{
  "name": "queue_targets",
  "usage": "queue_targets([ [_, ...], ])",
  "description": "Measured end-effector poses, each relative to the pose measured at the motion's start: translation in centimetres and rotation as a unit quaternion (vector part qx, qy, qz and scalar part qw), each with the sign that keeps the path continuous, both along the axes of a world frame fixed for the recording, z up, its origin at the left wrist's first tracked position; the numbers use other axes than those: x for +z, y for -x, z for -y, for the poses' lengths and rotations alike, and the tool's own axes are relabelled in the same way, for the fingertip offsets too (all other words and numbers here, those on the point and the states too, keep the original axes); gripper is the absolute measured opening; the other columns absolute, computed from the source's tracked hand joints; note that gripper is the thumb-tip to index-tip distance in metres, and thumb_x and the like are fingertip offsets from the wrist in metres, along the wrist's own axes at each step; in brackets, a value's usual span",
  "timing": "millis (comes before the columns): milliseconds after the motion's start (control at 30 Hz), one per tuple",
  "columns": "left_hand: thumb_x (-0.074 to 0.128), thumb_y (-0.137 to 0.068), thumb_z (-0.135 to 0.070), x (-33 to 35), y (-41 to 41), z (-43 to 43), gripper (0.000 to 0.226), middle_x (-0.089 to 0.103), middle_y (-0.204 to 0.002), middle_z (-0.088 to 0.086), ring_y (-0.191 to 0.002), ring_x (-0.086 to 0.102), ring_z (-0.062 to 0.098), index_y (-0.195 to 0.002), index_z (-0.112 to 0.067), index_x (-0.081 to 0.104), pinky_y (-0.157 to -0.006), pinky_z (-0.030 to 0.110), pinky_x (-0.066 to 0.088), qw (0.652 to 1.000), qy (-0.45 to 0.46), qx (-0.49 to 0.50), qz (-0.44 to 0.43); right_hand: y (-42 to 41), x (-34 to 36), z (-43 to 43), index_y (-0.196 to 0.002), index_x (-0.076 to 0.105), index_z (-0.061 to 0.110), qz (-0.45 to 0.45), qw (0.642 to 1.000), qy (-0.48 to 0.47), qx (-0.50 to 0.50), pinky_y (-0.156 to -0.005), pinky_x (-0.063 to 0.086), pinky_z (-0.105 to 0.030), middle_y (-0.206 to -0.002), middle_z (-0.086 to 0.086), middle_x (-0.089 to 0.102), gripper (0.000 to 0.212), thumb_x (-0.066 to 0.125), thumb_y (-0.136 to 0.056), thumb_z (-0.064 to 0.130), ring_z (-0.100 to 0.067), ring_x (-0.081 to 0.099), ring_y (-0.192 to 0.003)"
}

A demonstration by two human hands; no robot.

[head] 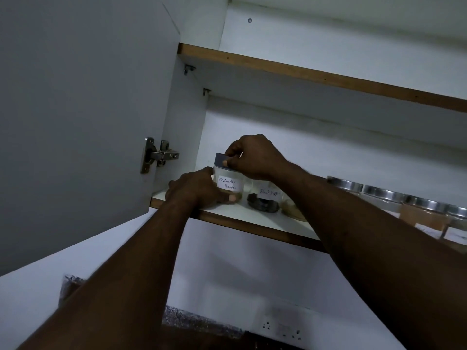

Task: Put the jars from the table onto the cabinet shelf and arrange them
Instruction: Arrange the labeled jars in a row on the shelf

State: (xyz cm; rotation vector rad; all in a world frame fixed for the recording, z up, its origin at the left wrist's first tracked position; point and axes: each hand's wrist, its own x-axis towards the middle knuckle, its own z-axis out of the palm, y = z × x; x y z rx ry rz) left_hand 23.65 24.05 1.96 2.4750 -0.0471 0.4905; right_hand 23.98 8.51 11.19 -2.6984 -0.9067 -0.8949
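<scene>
A small clear jar with a grey lid and a label reading "Coriander Powder" stands at the left end of the lower cabinet shelf. My left hand wraps its left side and base. My right hand pinches the lid from above. Just to its right stands a jar labelled "Black Pepper" with dark contents. Partly behind my right forearm is another clear jar. Several jars with metal lids line the shelf further right.
The open cabinet door hangs at the left on a metal hinge. An upper shelf runs above. Below, on the white wall, is a socket panel, with a dark countertop edge underneath.
</scene>
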Motion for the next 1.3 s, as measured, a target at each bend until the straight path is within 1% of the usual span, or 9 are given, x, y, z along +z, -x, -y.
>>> queue_targets([
  [167, 0.071, -0.06, -0.087, -0.1, -0.1, 0.1, 0.109, 0.059, -0.144, 0.001, -0.13, 0.054, 0.03, -0.149, -0.03, 0.041, -0.11, 0.054, 0.042, 1.0, -0.009, 0.01, -0.013, 0.3, -0.4, 0.2, -0.113, 0.076, 0.025, 0.01, 1.0, 0.012, -0.006, -0.071, 0.041, -0.025, -0.107, 0.004, 0.074, 0.027, 0.074, -0.088, 0.034, -0.011, 0.062, -0.09],
  [400, 0.066, -0.053, -0.093, 0.0, -0.3, 0.1, 0.107, 0.062, -0.136, 0.004, -0.123, 0.057, 0.03, -0.138, -0.029, 0.054, -0.105, 0.049, 0.046, 0.998, -0.026, 0.051, -0.036, 0.1, -0.6, 0.6, -0.114, 0.072, 0.03, 0.03, 0.998, 0.05, -0.04, -0.074, 0.045, -0.03, -0.108, 0.003, 0.073, 0.034, 0.08, -0.081, 0.034, -0.02, 0.064, -0.097],
  [567, 0.079, -0.069, -0.07, 1.1, -2.3, -0.3, 0.089, 0.061, -0.137, 0.011, -0.126, 0.055, 0.033, -0.136, -0.015, 0.06, -0.108, 0.047, 0.045, 0.994, 0.006, 0.046, -0.101, -1.1, 0.0, -1.5, -0.113, 0.073, 0.028, 0.015, 0.995, 0.065, -0.069, -0.083, 0.054, -0.036, -0.11, -0.001, 0.072, 0.036, 0.084, -0.079, 0.033, -0.023, 0.064, -0.102],
  [667, 0.077, -0.071, -0.071, 0.8, -2.9, 0.3, 0.085, 0.063, -0.132, 0.009, -0.123, 0.056, 0.032, -0.134, -0.017, 0.059, -0.099, 0.042, 0.044, 0.993, -0.012, 0.087, -0.083, -2.0, 0.4, -2.4, -0.112, 0.073, 0.026, 0.004, 0.994, 0.067, -0.087, -0.084, 0.054, -0.036, -0.112, -0.003, 0.071, 0.037, 0.086, -0.077, 0.029, -0.024, 0.064, -0.103],
  [733, 0.075, -0.075, -0.068, 0.4, -2.9, 0.7, 0.078, 0.062, -0.129, 0.007, -0.122, 0.053, 0.031, -0.133, -0.019, 0.059, -0.092, 0.043, 0.041, 0.989, -0.046, 0.124, -0.058, -2.7, 0.3, -2.8, -0.114, 0.073, 0.024, 0.009, 0.994, 0.064, -0.092, -0.081, 0.052, -0.034, -0.113, -0.004, 0.071, 0.038, 0.085, -0.078, 0.027, -0.024, 0.065, -0.102],
  [800, 0.074, -0.077, -0.066, 0.1, -3.0, 0.9, 0.075, 0.06, -0.132, 0.008, -0.127, 0.047, 0.033, -0.135, -0.02, 0.058, -0.101, 0.049, 0.041, 0.987, -0.064, 0.14, -0.051, -3.3, 0.0, -3.0, -0.116, 0.073, 0.023, 0.021, 0.993, 0.06, -0.098, -0.078, 0.051, -0.033, -0.114, -0.006, 0.071, 0.039, 0.084, -0.079, 0.026, -0.026, 0.065, -0.102],
  [867, 0.072, -0.077, -0.068, 0.1, -2.9, 1.0, 0.077, 0.057, -0.135, 0.008, -0.131, 0.042, 0.035, -0.136, -0.021, 0.056, -0.105, 0.052, 0.039, 0.985, -0.068, 0.147, -0.053, -3.7, -0.2, -3.1, -0.117, 0.073, 0.023, 0.03, 0.992, 0.061, -0.102, -0.075, 0.047, -0.031, -0.114, -0.007, 0.071, 0.038, 0.082, -0.08, 0.025, -0.027, 0.065, -0.102],
  [1100, 0.076, -0.078, -0.06, 0.1, -2.6, 1.0, 0.075, 0.058, -0.135, 0.009, -0.13, 0.044, 0.034, -0.138, -0.021, 0.055, -0.106, 0.053, 0.04, 0.986, -0.067, 0.144, -0.047, -4.1, -0.1, -2.9, -0.116, 0.074, 0.027, 0.033, 0.992, 0.061, -0.103, -0.073, 0.043, -0.03, -0.111, -0.003, 0.073, 0.038, 0.083, -0.079, 0.03, -0.024, 0.065, -0.1],
  [1300, 0.074, -0.079, -0.057, 0.4, -2.2, 1.2, 0.074, 0.052, -0.14, 0.009, -0.135, 0.035, 0.037, -0.141, -0.022, 0.053, -0.106, 0.053, 0.037, 0.984, -0.079, 0.149, -0.065, -4.0, -0.2, -3.4, -0.116, 0.074, 0.025, 0.044, 0.989, 0.08, -0.119, -0.071, 0.041, -0.03, -0.11, -0.007, 0.071, 0.036, 0.081, -0.08, 0.028, -0.027, 0.065, -0.1],
])
